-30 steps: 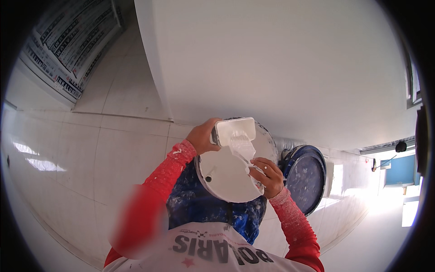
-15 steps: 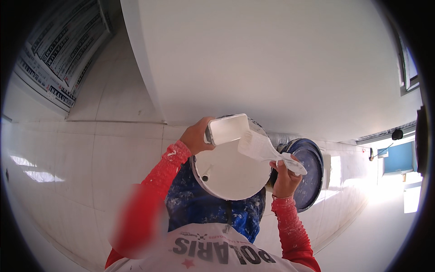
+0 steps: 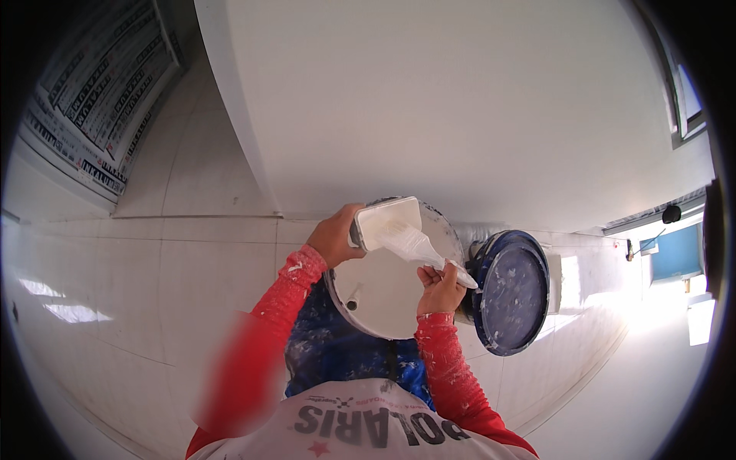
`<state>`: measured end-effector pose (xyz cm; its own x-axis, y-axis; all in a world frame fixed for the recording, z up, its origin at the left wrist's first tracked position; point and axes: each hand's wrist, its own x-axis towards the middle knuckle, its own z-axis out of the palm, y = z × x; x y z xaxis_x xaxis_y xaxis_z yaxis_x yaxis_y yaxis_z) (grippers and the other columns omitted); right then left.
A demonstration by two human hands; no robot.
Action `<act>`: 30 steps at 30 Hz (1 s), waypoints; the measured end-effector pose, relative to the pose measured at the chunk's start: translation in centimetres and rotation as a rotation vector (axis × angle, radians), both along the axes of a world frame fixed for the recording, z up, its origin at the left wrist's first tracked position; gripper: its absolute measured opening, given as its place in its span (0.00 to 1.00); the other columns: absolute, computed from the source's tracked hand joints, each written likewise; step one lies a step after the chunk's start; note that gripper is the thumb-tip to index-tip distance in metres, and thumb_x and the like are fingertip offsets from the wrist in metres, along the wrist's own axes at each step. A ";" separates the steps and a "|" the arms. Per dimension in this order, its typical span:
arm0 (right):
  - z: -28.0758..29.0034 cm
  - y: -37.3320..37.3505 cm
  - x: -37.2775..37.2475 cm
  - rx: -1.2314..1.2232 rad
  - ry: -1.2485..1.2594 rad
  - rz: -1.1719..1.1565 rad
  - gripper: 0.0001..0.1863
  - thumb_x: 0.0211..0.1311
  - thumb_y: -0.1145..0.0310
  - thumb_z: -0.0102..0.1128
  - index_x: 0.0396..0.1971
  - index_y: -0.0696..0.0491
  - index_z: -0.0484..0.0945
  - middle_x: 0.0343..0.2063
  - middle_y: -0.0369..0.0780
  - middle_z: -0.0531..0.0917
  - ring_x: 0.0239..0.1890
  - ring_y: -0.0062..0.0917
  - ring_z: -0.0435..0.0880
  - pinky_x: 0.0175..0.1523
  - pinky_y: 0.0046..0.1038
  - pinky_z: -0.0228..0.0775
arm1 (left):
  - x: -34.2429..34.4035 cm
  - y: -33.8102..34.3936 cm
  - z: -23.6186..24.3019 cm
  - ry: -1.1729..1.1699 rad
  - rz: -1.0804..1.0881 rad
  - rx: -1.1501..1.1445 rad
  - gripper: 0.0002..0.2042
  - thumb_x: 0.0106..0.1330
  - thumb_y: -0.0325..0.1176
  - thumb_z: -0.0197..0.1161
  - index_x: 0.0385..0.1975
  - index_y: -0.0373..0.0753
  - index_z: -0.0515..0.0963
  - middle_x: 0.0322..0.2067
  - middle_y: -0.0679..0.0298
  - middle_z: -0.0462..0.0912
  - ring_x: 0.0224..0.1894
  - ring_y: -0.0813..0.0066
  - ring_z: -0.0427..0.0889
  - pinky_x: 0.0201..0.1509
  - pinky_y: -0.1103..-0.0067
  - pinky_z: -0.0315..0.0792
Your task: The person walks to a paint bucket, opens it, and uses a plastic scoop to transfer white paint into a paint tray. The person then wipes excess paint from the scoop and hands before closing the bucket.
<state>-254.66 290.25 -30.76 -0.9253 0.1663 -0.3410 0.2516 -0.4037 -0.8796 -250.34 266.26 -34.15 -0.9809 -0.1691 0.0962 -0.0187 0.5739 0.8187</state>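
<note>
Over a large bucket (image 3: 458, 249) of white paint, my left hand (image 3: 337, 236) is closed around a small rectangular white tub (image 3: 366, 234), tilted with its opening toward me. My right hand (image 3: 441, 291) grips a wide paintbrush (image 3: 414, 247) by its paint-coated handle. The brush's bristle end lies inside the tub. Whether there is paint in the tub I cannot tell. A short pale tube end (image 3: 354, 299) pokes out of the paint near the bucket's near-left rim. Both red sleeves carry white paint spatter.
Right of the bucket is a second container with a dark blue, paint-spotted lid (image 3: 512, 293). A plain white wall (image 3: 460, 107) rises just beyond the bucket. Light floor tiles (image 3: 153, 291) spread left. Printed protective sheeting (image 3: 107, 92) covers something at the far left.
My right hand has moved left, carrying the brush from beside the tub to inside it. The left hand and tub have hardly moved.
</note>
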 end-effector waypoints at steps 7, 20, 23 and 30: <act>1.8 5.0 0.8 0.144 0.151 -0.006 0.08 0.69 0.73 0.55 0.45 0.57 0.74 0.33 0.41 0.84 0.29 0.25 0.87 0.37 0.30 0.87 | -0.1 0.0 0.0 -0.006 0.033 0.027 0.44 0.43 0.32 0.80 0.64 0.42 0.64 0.56 0.52 0.77 0.58 0.50 0.78 0.62 0.66 0.74; -5.7 0.1 -10.6 1.288 0.829 1.411 0.16 0.55 0.68 0.70 0.45 0.51 0.85 0.45 0.43 0.87 0.45 0.38 0.86 0.53 0.35 0.79 | 0.0 0.0 -0.2 0.025 0.029 0.033 0.43 0.43 0.32 0.80 0.63 0.41 0.64 0.54 0.53 0.78 0.57 0.51 0.79 0.61 0.66 0.74; -9.3 -2.1 -10.9 1.463 0.664 1.472 0.18 0.55 0.66 0.71 0.47 0.51 0.85 0.47 0.45 0.87 0.49 0.40 0.86 0.55 0.37 0.79 | 0.0 -0.1 0.0 0.030 0.026 0.051 0.43 0.44 0.33 0.80 0.64 0.41 0.64 0.55 0.53 0.78 0.57 0.51 0.79 0.61 0.66 0.74; -7.0 -1.4 -9.4 1.289 0.427 1.500 0.20 0.52 0.66 0.74 0.45 0.55 0.84 0.38 0.47 0.88 0.44 0.37 0.88 0.52 0.35 0.79 | 0.0 -0.2 0.1 0.000 0.021 0.050 0.43 0.44 0.33 0.79 0.64 0.41 0.65 0.55 0.53 0.78 0.57 0.51 0.79 0.61 0.66 0.74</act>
